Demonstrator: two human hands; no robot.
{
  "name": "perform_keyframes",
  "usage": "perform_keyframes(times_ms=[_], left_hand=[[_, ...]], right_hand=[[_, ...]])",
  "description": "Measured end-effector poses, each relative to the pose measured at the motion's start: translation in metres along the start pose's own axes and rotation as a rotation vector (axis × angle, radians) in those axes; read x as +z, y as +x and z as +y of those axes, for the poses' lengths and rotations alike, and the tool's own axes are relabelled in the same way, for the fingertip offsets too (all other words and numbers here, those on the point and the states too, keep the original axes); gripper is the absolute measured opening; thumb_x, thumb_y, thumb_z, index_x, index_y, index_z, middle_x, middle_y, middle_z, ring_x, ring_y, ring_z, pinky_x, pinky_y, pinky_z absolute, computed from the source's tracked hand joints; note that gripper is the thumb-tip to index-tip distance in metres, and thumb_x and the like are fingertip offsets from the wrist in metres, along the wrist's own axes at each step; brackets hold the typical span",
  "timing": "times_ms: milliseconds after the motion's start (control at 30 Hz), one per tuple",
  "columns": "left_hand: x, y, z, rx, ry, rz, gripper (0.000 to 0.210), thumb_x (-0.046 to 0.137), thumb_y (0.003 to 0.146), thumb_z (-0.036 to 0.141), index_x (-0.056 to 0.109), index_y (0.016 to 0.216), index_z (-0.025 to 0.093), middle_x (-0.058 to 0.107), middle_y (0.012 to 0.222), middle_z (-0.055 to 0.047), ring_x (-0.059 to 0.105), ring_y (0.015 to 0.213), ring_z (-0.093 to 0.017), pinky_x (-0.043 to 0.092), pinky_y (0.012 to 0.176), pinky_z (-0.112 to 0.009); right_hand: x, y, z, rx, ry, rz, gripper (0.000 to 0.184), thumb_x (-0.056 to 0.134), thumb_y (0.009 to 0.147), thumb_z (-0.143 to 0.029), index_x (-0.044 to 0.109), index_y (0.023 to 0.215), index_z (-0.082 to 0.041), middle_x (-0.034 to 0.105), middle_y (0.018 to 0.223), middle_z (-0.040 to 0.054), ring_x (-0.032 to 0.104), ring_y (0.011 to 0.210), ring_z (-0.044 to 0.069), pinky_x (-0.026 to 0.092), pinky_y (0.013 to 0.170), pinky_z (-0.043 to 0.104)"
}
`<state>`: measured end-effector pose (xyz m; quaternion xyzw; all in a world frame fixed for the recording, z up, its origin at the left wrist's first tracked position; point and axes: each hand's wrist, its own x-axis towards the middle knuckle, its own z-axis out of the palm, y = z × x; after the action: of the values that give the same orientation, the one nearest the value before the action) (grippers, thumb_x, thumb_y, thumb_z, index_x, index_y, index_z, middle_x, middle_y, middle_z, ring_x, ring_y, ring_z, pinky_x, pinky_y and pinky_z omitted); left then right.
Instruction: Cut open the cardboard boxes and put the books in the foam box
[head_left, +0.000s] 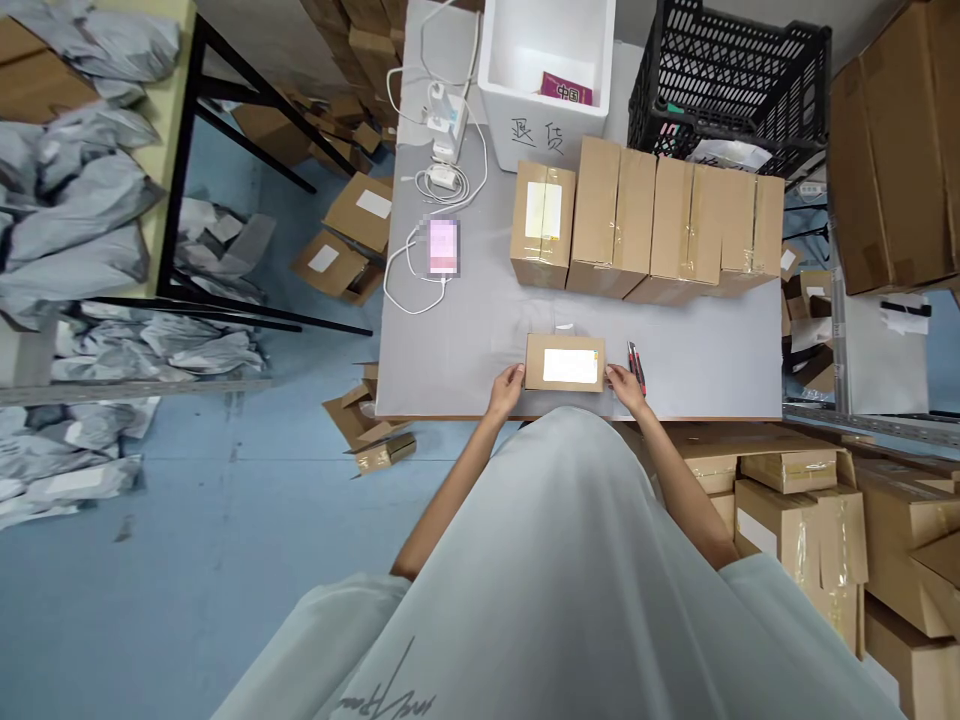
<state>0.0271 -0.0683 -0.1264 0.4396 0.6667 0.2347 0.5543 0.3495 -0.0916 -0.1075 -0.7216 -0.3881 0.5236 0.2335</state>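
A small brown cardboard box (pixel 535 364) with a white label (pixel 570 366) on top lies near the front edge of the table. My left hand (pixel 508 389) grips its left end with thumb and fingers pinched together. At the opposite end, my right hand (pixel 625 386) is closed on the box's right side. Just beyond the right fingers lies a red and black utility knife (pixel 637 366). A small white scrap (pixel 564 327) shows behind the box.
Larger taped cartons (pixel 611 220) stand in a row behind. Further back are a white foam bin (pixel 525 130) and a black crate (pixel 731 80). A charging phone (pixel 443 246) and cables lie left. Grey parcels (pixel 82 190) fill a side table; boxes (pixel 795 530) are stacked right.
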Motion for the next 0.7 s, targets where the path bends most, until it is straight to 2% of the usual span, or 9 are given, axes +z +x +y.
perform_keyframes(times_ms=[100, 200, 300, 367, 433, 533, 633, 700], left_hand=[[0.000, -0.016, -0.006, -0.057, -0.057, -0.003, 0.077, 0.042, 0.104, 0.076, 0.073, 0.135, 0.013, 0.078, 0.139, -0.021, 0.075, 0.130, -0.033, 0.062, 0.108, -0.046], [0.000, -0.029, -0.006, -0.086, -0.168, -0.039, 0.074, 0.047, 0.104, 0.075, 0.073, 0.138, 0.016, 0.074, 0.148, -0.020, 0.071, 0.139, -0.033, 0.060, 0.113, -0.047], [-0.002, -0.036, -0.001, -0.069, -0.221, -0.084, 0.075, 0.073, 0.091, 0.071, 0.072, 0.144, 0.017, 0.070, 0.155, -0.018, 0.067, 0.144, -0.034, 0.056, 0.120, -0.048], [-0.006, -0.036, 0.004, -0.040, -0.179, -0.080, 0.083, 0.086, 0.080, 0.065, 0.071, 0.146, 0.016, 0.071, 0.153, -0.018, 0.069, 0.141, -0.036, 0.056, 0.120, -0.049], [-0.013, -0.035, 0.010, -0.025, -0.120, -0.034, 0.083, 0.088, 0.077, 0.066, 0.076, 0.140, 0.014, 0.076, 0.145, -0.018, 0.074, 0.131, -0.036, 0.058, 0.116, -0.048], [-0.026, -0.031, 0.023, -0.010, 0.020, 0.028, 0.068, 0.078, 0.085, 0.073, 0.086, 0.119, 0.015, 0.086, 0.116, -0.012, 0.078, 0.113, -0.035, 0.062, 0.103, -0.042], [-0.035, -0.026, 0.037, -0.010, 0.200, 0.070, 0.063, 0.065, 0.093, 0.075, 0.087, 0.094, 0.017, 0.081, 0.082, -0.006, 0.079, 0.100, -0.031, 0.059, 0.083, -0.032], [-0.035, -0.022, 0.046, -0.029, 0.279, 0.108, 0.062, 0.061, 0.095, 0.074, 0.086, 0.086, 0.018, 0.076, 0.071, -0.005, 0.077, 0.094, -0.029, 0.053, 0.076, -0.029]], right_hand=[[0.000, -0.009, 0.010, 0.029, 0.042, -0.054, 0.065, 0.065, 0.095, -0.065, 0.075, 0.140, -0.020, 0.080, 0.133, 0.0156, 0.076, 0.124, 0.031, 0.063, 0.110, 0.053], [0.003, -0.017, 0.014, 0.012, 0.082, -0.119, 0.064, 0.074, 0.087, -0.054, 0.075, 0.142, -0.022, 0.079, 0.137, 0.0127, 0.074, 0.130, 0.030, 0.058, 0.118, 0.053], [0.004, -0.024, 0.010, -0.038, 0.115, -0.172, 0.077, 0.083, 0.077, -0.049, 0.073, 0.149, -0.022, 0.077, 0.143, 0.0114, 0.072, 0.134, 0.032, 0.053, 0.122, 0.053], [0.001, -0.028, 0.004, -0.089, 0.098, -0.163, 0.083, 0.087, 0.075, -0.054, 0.072, 0.150, -0.021, 0.077, 0.141, 0.0116, 0.072, 0.131, 0.034, 0.056, 0.120, 0.053], [-0.004, -0.030, -0.003, -0.132, 0.059, -0.113, 0.082, 0.088, 0.076, -0.063, 0.076, 0.146, -0.021, 0.079, 0.133, 0.0115, 0.073, 0.125, 0.033, 0.058, 0.116, 0.052], [-0.014, -0.030, -0.017, -0.181, -0.009, -0.042, 0.074, 0.080, 0.083, -0.076, 0.083, 0.133, -0.021, 0.079, 0.117, 0.0112, 0.074, 0.114, 0.032, 0.060, 0.112, 0.050], [-0.019, -0.024, -0.032, -0.255, -0.151, -0.041, 0.066, 0.066, 0.093, -0.081, 0.089, 0.115, -0.022, 0.078, 0.103, 0.0098, 0.074, 0.103, 0.029, 0.060, 0.106, 0.044], [-0.016, -0.019, -0.039, -0.258, -0.256, -0.062, 0.065, 0.060, 0.098, -0.080, 0.089, 0.101, -0.022, 0.077, 0.096, 0.0089, 0.074, 0.096, 0.028, 0.059, 0.100, 0.041]])
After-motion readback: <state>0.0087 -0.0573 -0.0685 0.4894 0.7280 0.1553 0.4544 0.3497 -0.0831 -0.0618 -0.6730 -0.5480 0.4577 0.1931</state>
